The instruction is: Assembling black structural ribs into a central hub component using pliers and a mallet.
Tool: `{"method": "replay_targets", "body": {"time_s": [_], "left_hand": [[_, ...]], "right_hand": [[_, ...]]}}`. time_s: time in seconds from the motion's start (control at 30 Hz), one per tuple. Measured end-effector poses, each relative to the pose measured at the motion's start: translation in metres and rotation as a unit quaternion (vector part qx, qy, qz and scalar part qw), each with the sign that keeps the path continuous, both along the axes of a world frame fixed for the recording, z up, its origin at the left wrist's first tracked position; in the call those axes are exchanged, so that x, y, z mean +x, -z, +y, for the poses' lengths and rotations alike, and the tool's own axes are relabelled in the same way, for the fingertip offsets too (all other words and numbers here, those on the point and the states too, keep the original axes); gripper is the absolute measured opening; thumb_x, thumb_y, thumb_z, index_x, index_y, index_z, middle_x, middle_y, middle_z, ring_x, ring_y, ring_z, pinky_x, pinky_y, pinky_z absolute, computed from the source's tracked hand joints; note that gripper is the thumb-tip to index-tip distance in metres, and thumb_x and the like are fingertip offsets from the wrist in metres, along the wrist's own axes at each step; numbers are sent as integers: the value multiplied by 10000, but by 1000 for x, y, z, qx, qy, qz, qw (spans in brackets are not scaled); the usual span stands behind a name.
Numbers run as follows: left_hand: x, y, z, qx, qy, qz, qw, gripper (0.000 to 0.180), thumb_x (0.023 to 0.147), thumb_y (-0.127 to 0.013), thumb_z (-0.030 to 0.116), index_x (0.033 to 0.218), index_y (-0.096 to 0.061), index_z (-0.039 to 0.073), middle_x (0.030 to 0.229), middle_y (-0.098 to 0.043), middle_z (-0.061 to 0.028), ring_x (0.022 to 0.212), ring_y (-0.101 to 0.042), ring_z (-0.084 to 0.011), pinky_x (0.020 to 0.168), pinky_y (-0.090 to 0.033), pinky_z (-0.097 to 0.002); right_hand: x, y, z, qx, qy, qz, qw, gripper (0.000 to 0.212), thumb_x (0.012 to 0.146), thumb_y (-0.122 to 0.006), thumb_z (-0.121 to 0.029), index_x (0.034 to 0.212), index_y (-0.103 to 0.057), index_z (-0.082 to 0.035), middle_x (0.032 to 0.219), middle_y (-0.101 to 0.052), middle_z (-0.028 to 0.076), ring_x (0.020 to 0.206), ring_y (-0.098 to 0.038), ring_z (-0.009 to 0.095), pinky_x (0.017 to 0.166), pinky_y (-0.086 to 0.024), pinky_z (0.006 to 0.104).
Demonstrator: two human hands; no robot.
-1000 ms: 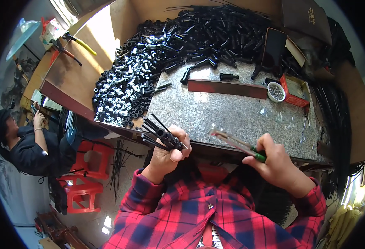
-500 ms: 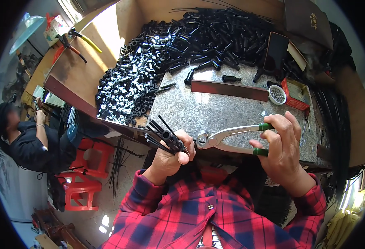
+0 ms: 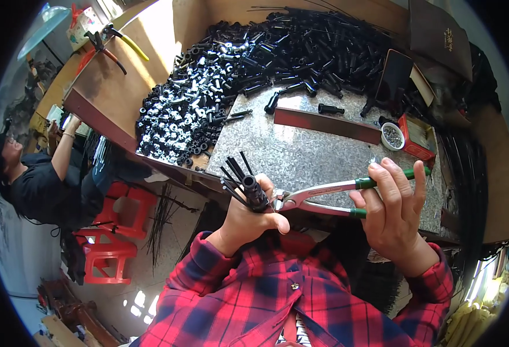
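Observation:
My left hand [image 3: 244,224] grips a black tubular part [image 3: 255,195] together with several thin black rods [image 3: 229,184] that fan out beyond the fingers. Its thumb sticks out to the right. In my right hand [image 3: 394,211] are end-cutting pincers [image 3: 324,189] with green grips, their handles spread apart and the fingers around them. The pincer jaws touch or nearly touch the side of the tubular part, next to my left fingers; the exact contact is too small to tell. Both hands are above the near edge of the speckled stone slab [image 3: 254,147].
A heap of black tubular parts [image 3: 318,55] and small pieces [image 3: 190,104] covers the back and left of the bench. On the slab lie a flat dark strip [image 3: 326,125], a white cup of small metal bits [image 3: 392,136] and a red box [image 3: 415,139]. A co-worker [image 3: 43,179] sits at left near red stools [image 3: 107,257].
The pincers have moved left, bringing their jaws against the tubular part. My left thumb has stretched out to the right, and the part tilts more upright. The co-worker's arm has risen.

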State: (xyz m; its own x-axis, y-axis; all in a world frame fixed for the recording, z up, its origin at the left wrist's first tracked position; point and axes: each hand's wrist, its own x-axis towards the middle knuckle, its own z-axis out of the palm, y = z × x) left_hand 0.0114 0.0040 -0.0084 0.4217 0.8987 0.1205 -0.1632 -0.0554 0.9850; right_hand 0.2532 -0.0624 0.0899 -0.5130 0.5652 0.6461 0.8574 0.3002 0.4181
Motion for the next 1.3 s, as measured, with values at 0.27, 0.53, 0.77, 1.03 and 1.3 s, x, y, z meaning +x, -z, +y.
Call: {"method": "replay_targets", "body": {"time_s": [0.27, 0.53, 0.77, 1.03, 1.3], "left_hand": [[11, -10, -4, -35, -22, -79, 996, 656, 484, -870, 415, 876, -473, 69, 777, -592, 26, 708, -554, -48, 619, -447, -178], [2, 0, -5, 5, -57, -95, 994, 585, 508, -921, 303, 845, -498, 79, 728, -487, 62, 650, -443, -46, 564, -375, -226], [-4, 1, -8, 29, 39, -128, 991, 618, 524, -843, 405, 827, -417, 75, 621, -480, -4, 550, -464, -110, 547, -416, -279], [0, -22, 3, 144, 135, -20, 980, 633, 492, -840, 475, 902, -667, 25, 801, -668, -51, 700, -634, -147, 627, -504, -257], [-8, -18, 8, 91, 59, 19, 994, 610, 483, -862, 421, 923, -676, 41, 885, -659, -44, 806, -611, -131, 703, -484, -265]], "right_hand": [[6, -1, -6, -60, -44, -3, 997, 264, 774, -698, -135, 829, -452, -57, 1015, -562, 152, 920, -576, 302, 857, -425, 490], [6, 2, -4, -202, -79, 118, 969, 278, 750, -717, -132, 764, -450, -54, 859, -548, 137, 744, -564, 294, 622, -443, 393], [15, 13, -10, -670, -74, 385, 630, 353, 774, -766, -232, 826, -475, -39, 740, -594, 62, 623, -584, 192, 545, -438, 309], [28, 61, -24, -872, -126, 472, 16, 268, 855, -663, -113, 1028, -513, 26, 784, -644, 139, 638, -640, 185, 595, -526, 316], [5, 16, -32, -426, -93, 285, 853, 544, 735, -768, -179, 1141, -460, 9, 979, -553, 192, 821, -616, 282, 671, -495, 330]]}}
